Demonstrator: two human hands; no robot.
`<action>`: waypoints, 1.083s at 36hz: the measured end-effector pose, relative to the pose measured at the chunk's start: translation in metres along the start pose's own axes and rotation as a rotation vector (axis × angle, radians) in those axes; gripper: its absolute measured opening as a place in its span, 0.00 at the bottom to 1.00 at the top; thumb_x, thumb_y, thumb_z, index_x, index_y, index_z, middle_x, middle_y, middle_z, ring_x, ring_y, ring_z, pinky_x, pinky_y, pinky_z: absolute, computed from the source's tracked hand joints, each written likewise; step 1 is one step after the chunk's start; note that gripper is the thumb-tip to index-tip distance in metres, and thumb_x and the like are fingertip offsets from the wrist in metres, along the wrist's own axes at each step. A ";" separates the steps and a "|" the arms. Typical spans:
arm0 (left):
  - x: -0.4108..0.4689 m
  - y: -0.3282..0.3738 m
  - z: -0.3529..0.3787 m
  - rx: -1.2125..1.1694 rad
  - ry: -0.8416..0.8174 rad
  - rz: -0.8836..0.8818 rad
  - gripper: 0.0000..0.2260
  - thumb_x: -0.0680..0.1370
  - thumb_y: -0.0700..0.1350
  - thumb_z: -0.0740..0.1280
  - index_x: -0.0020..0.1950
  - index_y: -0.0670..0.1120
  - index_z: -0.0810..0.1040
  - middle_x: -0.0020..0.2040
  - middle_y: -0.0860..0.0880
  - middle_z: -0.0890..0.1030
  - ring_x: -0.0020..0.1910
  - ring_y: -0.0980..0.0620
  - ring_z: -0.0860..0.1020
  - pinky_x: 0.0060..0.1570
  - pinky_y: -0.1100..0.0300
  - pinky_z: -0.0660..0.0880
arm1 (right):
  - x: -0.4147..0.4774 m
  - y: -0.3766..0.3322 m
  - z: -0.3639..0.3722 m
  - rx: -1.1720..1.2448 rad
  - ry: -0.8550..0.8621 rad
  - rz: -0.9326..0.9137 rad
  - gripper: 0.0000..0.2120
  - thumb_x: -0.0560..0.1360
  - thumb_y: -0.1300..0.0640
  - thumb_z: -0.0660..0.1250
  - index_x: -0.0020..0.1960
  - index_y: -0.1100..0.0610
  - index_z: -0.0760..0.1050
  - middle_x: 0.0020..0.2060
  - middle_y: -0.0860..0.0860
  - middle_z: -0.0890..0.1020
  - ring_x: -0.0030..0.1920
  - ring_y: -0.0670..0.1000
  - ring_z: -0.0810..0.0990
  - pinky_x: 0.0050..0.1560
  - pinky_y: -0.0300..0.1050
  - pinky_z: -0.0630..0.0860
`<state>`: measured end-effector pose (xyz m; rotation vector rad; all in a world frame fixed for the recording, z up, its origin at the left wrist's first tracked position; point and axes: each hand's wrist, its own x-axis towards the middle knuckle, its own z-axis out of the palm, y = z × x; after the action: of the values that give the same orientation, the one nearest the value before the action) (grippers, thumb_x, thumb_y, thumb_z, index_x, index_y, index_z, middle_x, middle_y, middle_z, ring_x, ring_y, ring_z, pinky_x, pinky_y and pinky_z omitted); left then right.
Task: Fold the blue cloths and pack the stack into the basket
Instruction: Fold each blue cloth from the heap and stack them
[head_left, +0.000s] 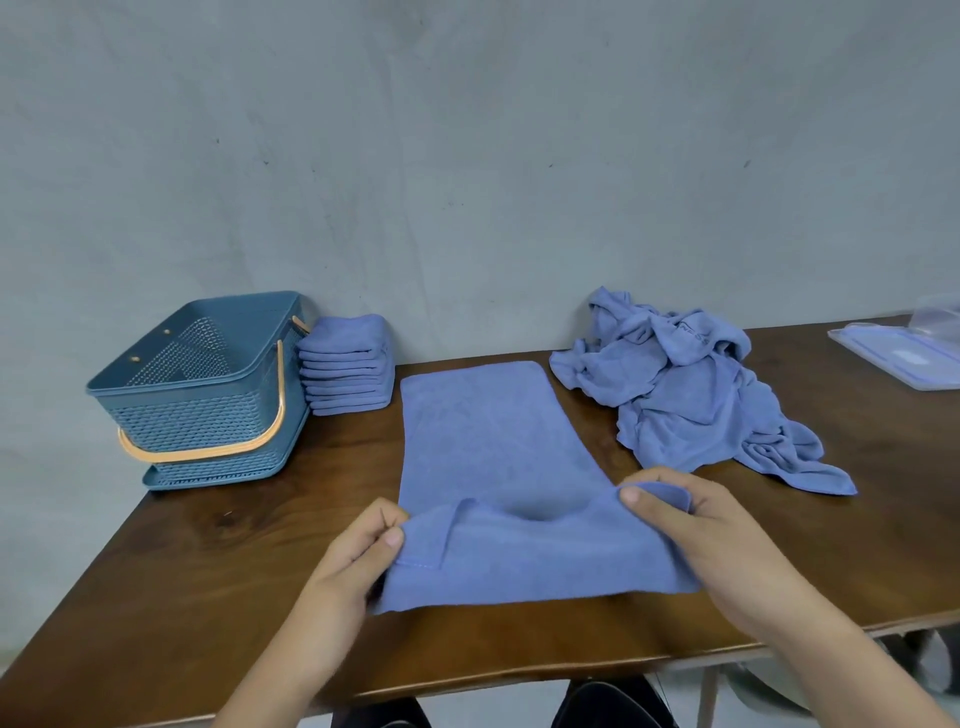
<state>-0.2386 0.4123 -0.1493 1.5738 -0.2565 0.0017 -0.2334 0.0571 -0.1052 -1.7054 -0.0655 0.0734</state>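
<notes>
A blue cloth (488, 441) lies lengthwise on the wooden table (208, 571), folded into a long strip. Its near end is lifted off the table. My left hand (358, 551) pinches the near left corner and my right hand (691, 525) pinches the near right corner. A stack of several folded blue cloths (345, 366) stands against the wall, right beside the blue basket (202, 400) with an orange handle, which looks empty. A crumpled pile of unfolded blue cloths (691, 389) lies at the right.
A clear plastic lid and container (904, 353) sit at the far right of the table. A grey wall runs along the table's back edge. My knees show below the table's front edge.
</notes>
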 end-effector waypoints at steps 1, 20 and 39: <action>0.000 -0.001 -0.001 -0.026 -0.009 -0.025 0.21 0.77 0.60 0.69 0.46 0.41 0.71 0.42 0.42 0.66 0.40 0.44 0.62 0.40 0.50 0.55 | 0.000 0.000 0.002 -0.046 -0.020 -0.008 0.09 0.82 0.53 0.70 0.49 0.58 0.85 0.47 0.55 0.86 0.49 0.52 0.84 0.54 0.47 0.77; 0.033 -0.049 0.002 1.063 -0.227 -0.053 0.15 0.78 0.60 0.68 0.65 0.63 0.75 0.58 0.66 0.74 0.59 0.65 0.72 0.57 0.66 0.73 | 0.061 0.083 0.000 -0.492 0.002 0.217 0.13 0.79 0.57 0.70 0.60 0.42 0.78 0.54 0.43 0.84 0.55 0.44 0.82 0.61 0.50 0.81; 0.122 0.007 -0.018 0.373 0.401 -0.025 0.15 0.87 0.48 0.61 0.43 0.42 0.71 0.38 0.45 0.72 0.38 0.54 0.71 0.42 0.52 0.65 | 0.153 0.020 0.009 -0.203 0.262 -0.122 0.11 0.87 0.52 0.61 0.57 0.46 0.83 0.52 0.41 0.85 0.53 0.38 0.82 0.54 0.44 0.77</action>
<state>-0.1183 0.4108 -0.1218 1.9045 0.0857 0.3609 -0.0816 0.0763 -0.1278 -1.8962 0.0190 -0.2550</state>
